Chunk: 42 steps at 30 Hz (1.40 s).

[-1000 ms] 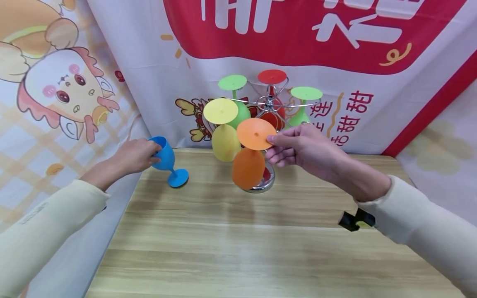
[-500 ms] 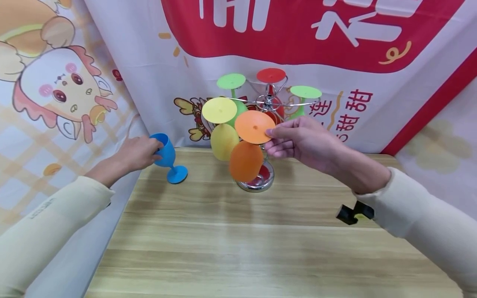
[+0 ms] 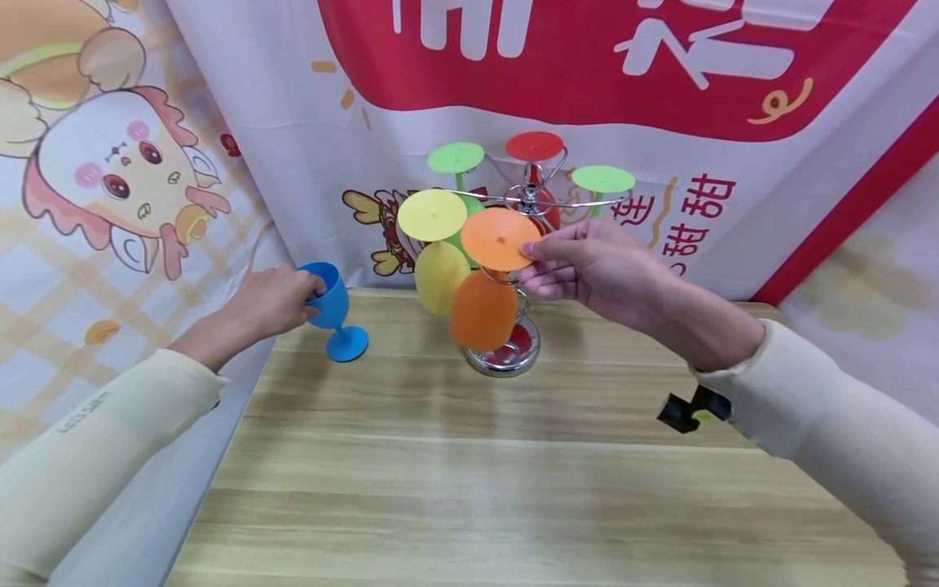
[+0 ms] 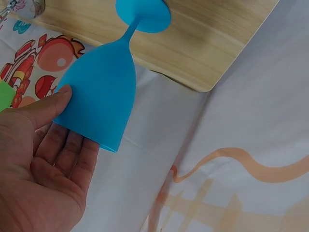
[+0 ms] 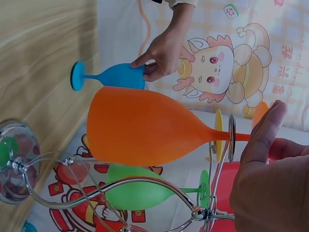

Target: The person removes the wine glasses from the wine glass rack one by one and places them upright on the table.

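Observation:
My left hand grips a blue goblet by its rim, fingers inside and thumb on the outer wall, as the left wrist view shows. The goblet is upright and slightly tilted; whether its foot touches the table is unclear. My right hand pinches the edge of an upside-down orange goblet's foot. In the right wrist view, the orange goblet's stem sits at a ring of the metal rack, its bowl hanging below. The rack's chrome base stands on the table.
Upside-down yellow, green and red goblets hang from the rack, with another green goblet at right. The wooden table meets printed cloth walls at the back and sides.
My right hand and the orange goblet have moved up and away toward the rack. My left hand and the blue goblet have barely moved; the view shifts slightly.

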Motion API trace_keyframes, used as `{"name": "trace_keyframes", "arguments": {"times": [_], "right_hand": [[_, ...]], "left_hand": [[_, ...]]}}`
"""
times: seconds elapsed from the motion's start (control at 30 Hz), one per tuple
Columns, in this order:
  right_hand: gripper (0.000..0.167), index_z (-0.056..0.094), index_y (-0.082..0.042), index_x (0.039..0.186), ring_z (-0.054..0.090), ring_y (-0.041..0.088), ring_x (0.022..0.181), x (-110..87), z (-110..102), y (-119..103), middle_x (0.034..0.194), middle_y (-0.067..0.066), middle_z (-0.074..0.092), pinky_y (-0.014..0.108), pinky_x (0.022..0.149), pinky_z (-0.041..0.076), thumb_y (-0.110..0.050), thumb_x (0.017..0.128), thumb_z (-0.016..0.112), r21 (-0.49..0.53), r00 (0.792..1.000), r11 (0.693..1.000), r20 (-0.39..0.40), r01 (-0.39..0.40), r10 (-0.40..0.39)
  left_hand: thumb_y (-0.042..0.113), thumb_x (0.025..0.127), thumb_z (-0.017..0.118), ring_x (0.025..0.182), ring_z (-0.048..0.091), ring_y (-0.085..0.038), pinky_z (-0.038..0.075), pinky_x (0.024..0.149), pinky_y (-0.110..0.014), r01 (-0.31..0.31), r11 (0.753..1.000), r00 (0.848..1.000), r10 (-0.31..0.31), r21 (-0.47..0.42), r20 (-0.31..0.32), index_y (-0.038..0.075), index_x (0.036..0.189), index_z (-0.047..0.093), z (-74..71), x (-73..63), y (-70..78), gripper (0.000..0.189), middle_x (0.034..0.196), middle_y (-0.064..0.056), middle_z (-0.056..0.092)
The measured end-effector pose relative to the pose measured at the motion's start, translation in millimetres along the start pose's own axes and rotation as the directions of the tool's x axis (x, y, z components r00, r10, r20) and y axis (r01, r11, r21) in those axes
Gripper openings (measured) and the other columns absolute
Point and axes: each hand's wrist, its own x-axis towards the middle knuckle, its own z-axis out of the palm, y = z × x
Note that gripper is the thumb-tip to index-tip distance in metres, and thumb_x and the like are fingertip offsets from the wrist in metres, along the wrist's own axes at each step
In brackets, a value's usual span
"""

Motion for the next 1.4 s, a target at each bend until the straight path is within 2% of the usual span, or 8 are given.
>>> {"name": "trace_keyframes", "arguments": {"times": [0.3,0.57,0.73,0.83,0.97,1.1,1.2,1.4], "right_hand": [[0.025,0.074,0.006,0.118,0.079,0.019,0.08,-6.2,1.9,0.2,0.094,0.015,0.078,0.026,0.078,0.064,-0.015,0.105,0.068,-0.026,0.996,0.999,-0.081,0.036,-0.038],[0.032,0.071,0.007,0.126,0.078,0.02,0.081,-12.0,-0.5,1.1,0.096,0.015,0.078,0.026,0.08,0.065,-0.016,0.105,0.068,-0.023,0.99,0.998,-0.127,0.051,-0.054],[0.035,0.068,0.008,0.13,0.078,0.02,0.082,-14.7,-1.2,1.7,0.097,0.015,0.078,0.026,0.08,0.065,-0.016,0.105,0.068,-0.027,0.988,0.998,-0.141,0.054,-0.057],[0.038,0.066,0.007,0.133,0.079,0.02,0.085,-17.4,-2.4,2.4,0.099,0.014,0.079,0.027,0.083,0.064,-0.018,0.105,0.069,-0.047,0.985,0.997,-0.162,0.055,-0.062],[0.04,0.066,0.005,0.135,0.078,0.022,0.092,-22.9,-7.2,2.7,0.104,0.015,0.078,0.027,0.086,0.064,-0.02,0.105,0.069,-0.063,0.982,0.997,-0.182,0.048,-0.059],[0.037,0.067,0.004,0.133,0.078,0.023,0.093,-28.8,-12.3,4.2,0.107,0.017,0.077,0.028,0.086,0.064,-0.019,0.105,0.069,-0.057,0.979,0.998,-0.201,0.037,-0.048],[0.035,0.069,0.003,0.13,0.078,0.023,0.091,-34.2,-15.5,6.6,0.106,0.017,0.078,0.029,0.086,0.064,-0.02,0.104,0.07,-0.052,0.976,0.998,-0.214,0.023,-0.034],[0.029,0.074,0.0,0.121,0.079,0.023,0.089,-47.3,-26.5,12.1,0.102,0.016,0.079,0.031,0.086,0.064,-0.022,0.101,0.075,0.013,0.984,1.0,-0.177,0.004,-0.002]], "left_hand": [[0.006,0.088,0.085,0.072,0.069,-0.027,0.064,0.07,-0.052,0.014,1.0,1.0,-0.014,0.018,0.002,-0.004,0.11,0.075,2.7,0.4,4.5,0.026,0.09,-0.016,0.076],[0.003,0.087,0.085,0.072,0.067,-0.026,0.065,0.072,-0.052,0.017,1.0,1.0,-0.017,0.014,0.003,-0.004,0.11,0.075,3.3,-0.5,7.3,0.026,0.091,-0.016,0.076],[0.01,0.086,0.089,0.081,0.073,-0.033,0.064,0.077,-0.057,0.021,1.0,1.0,-0.021,0.01,-0.003,-0.004,0.113,0.075,0.4,-1.5,9.4,0.033,0.099,-0.021,0.077],[0.015,0.086,0.09,0.09,0.075,-0.04,0.063,0.08,-0.059,0.027,0.999,0.999,-0.027,-0.022,-0.027,-0.005,0.115,0.074,-3.9,-3.7,11.0,0.04,0.105,-0.025,0.077],[0.018,0.086,0.091,0.093,0.076,-0.043,0.064,0.079,-0.057,0.022,0.998,0.993,-0.029,-0.06,-0.114,-0.006,0.119,0.073,-12.7,-9.6,14.4,0.045,0.109,-0.026,0.076],[0.017,0.086,0.09,0.092,0.075,-0.045,0.065,0.073,-0.055,0.005,0.998,0.977,-0.019,-0.066,-0.213,-0.005,0.123,0.072,-22.7,-17.9,19.0,0.046,0.111,-0.027,0.076],[0.016,0.087,0.09,0.088,0.075,-0.044,0.064,0.068,-0.054,-0.017,0.997,0.958,-0.005,-0.075,-0.286,-0.003,0.123,0.073,-28.0,-25.5,24.3,0.044,0.109,-0.027,0.076],[0.013,0.081,0.094,0.08,0.076,-0.039,0.064,0.066,-0.053,-0.134,0.991,0.885,0.106,-0.029,-0.454,-0.001,0.115,0.076,-25.8,-39.7,38.7,0.041,0.1,-0.022,0.079]]}}
